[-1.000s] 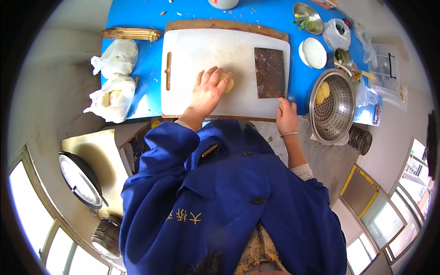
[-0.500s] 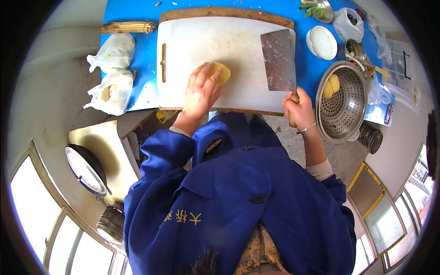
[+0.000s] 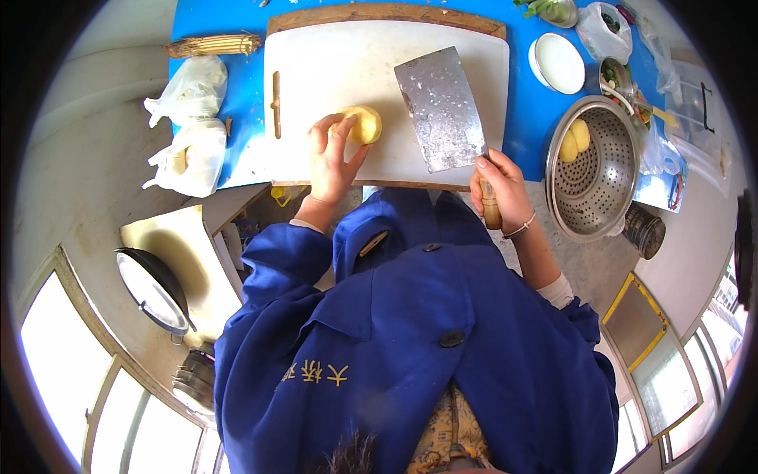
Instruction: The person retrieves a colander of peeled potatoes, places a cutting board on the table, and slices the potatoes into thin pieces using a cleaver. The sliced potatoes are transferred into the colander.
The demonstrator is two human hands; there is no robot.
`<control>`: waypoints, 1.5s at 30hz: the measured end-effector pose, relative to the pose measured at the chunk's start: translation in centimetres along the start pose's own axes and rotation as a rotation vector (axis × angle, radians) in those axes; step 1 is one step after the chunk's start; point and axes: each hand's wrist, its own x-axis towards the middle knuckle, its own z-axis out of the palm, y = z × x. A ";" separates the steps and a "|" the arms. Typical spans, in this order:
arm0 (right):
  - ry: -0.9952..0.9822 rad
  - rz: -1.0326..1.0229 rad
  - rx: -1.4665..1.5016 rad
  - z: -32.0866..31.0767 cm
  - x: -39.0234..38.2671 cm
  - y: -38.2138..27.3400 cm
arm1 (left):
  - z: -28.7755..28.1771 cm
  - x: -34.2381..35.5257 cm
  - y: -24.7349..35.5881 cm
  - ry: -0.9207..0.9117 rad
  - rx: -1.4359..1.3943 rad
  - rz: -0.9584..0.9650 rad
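A peeled yellow potato (image 3: pixel 365 124) rests on the white cutting board (image 3: pixel 324 59), left of its middle. The fingers and thumb of my left hand (image 3: pixel 332 164) close round its near left side. My right hand (image 3: pixel 504 189) grips the wooden handle of a wide cleaver (image 3: pixel 442 110) at the board's near right corner. The cleaver's broad blade slants up and left over the board, apart from the potato, with its flat side showing. Peeled potatoes (image 3: pixel 574 141) lie inside a steel colander (image 3: pixel 606 186) to the right of my right hand.
White plastic bags (image 3: pixel 189 162) and a bundle of thin sticks (image 3: pixel 213 45) lie left of the board on the blue table (image 3: pixel 246 87). To the right stand a white bowl (image 3: pixel 559 63), a metal pot (image 3: pixel 616 75) with vegetables and another bag (image 3: pixel 604 31).
The cleaver has swung left and closer to the potato, its blade tilting. My left hand has shifted slightly left and its fingers have bent round the potato, uncovering more of it.
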 end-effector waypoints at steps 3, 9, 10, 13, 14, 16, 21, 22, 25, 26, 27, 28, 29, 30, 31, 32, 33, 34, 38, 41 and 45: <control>-0.012 0.075 0.150 -0.6 -0.4 0.0 | 0.2 0.1 0.5 -0.003 0.030 0.019; -0.043 0.095 0.347 -1.3 -1.3 0.7 | 0.1 0.4 1.3 -0.064 0.095 0.069; -0.033 0.083 0.315 -1.4 -1.4 0.8 | 0.1 0.5 1.4 -0.083 0.106 0.072; -0.018 0.054 0.264 -1.6 -1.6 1.0 | -0.3 0.9 1.3 -0.110 0.127 0.103; -0.020 0.049 0.276 -1.6 -1.7 1.0 | -0.4 1.2 1.3 -0.135 0.153 0.102; -0.017 0.047 0.301 -1.6 -1.8 1.1 | -0.6 1.9 1.2 -0.195 0.207 0.103; -0.014 0.010 0.291 -1.6 -2.0 1.2 | -2.1 3.2 3.3 -0.228 0.160 0.167; -0.018 0.011 0.290 -1.6 -2.1 1.2 | -2.5 3.3 4.2 -0.225 0.118 0.201; -0.040 -0.001 0.280 -1.7 -2.5 0.8 | -2.5 3.9 7.5 -0.238 0.092 0.275; -0.049 -0.010 0.274 -1.7 -2.6 0.7 | -2.2 3.9 8.7 -0.284 0.099 0.256; -0.059 -0.018 0.267 -1.6 -2.8 0.5 | -1.8 3.9 9.6 -0.316 0.105 0.249; -0.075 -0.025 0.253 -1.6 -2.9 0.2 | -1.4 3.8 10.3 -0.332 0.124 0.260; -0.092 -0.031 0.239 -1.5 -3.1 0.0 | -0.9 3.6 10.5 -0.332 0.173 0.264; -0.111 -0.034 0.223 -1.5 -3.3 -0.2 | -0.8 3.2 10.4 -0.344 0.237 0.267; -0.110 -0.037 0.165 -1.6 -3.6 -0.4 | -1.2 2.3 10.0 -0.379 0.256 0.194; -0.113 -0.040 0.105 -1.8 -3.9 -0.5 | -2.1 1.0 9.3 -0.396 0.314 0.151; -0.120 -0.048 0.051 -2.0 -4.2 -0.7 | -3.8 -0.7 8.1 -0.332 0.330 0.080; -0.095 -0.056 -0.021 -2.3 -4.5 -0.7 | -5.8 -2.4 6.7 -0.207 0.388 0.074; 0.037 -0.155 -0.267 -3.7 -5.3 -0.6 | -13.8 -10.3 3.4 -0.536 0.425 -0.401; 0.121 -0.281 -0.463 -3.7 -4.8 -0.3 | -12.5 -11.5 4.1 -0.202 0.218 -0.337; 0.093 -0.406 -0.737 -2.3 -3.8 -1.1 | -6.2 -5.2 5.3 -0.013 0.114 -0.022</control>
